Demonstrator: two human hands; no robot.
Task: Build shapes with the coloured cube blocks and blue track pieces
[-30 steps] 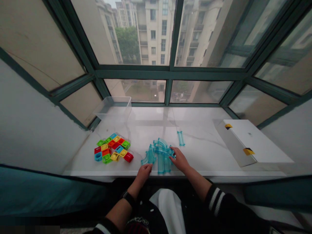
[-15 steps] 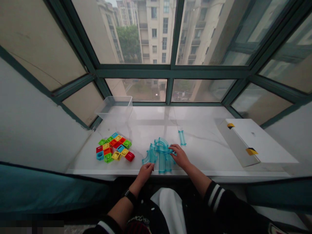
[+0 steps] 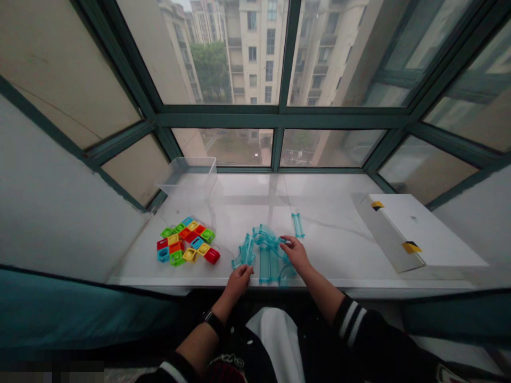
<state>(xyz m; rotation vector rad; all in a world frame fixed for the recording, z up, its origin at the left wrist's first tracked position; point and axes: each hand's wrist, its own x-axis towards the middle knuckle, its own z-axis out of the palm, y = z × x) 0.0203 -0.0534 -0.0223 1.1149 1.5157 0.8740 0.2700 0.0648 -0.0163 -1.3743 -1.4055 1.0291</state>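
My right hand (image 3: 296, 253) rests its fingertips on a cluster of clear blue plastic marble-run track pieces (image 3: 265, 255), pinching a curved section. My left hand (image 3: 238, 282) sits at the cluster's near left end, its fingers against a curved piece (image 3: 245, 253). A separate straight track piece (image 3: 297, 225) lies just beyond my right hand. To the left of my left hand lies a flat group of red, yellow, green and blue square plastic blocks (image 3: 186, 242). A dark watch circles my left wrist.
The pieces lie on a white marble windowsill (image 3: 247, 197) with a front edge just below my hands. A clear plastic box (image 3: 186, 175) stands at the back left, a white flat box (image 3: 415, 231) with yellow corners at the right. Green-framed windows (image 3: 279, 121) close off the far side.
My right hand has shifted slightly right and away from me. A curved track piece now shows at the cluster's near right side. The head view has barely moved.
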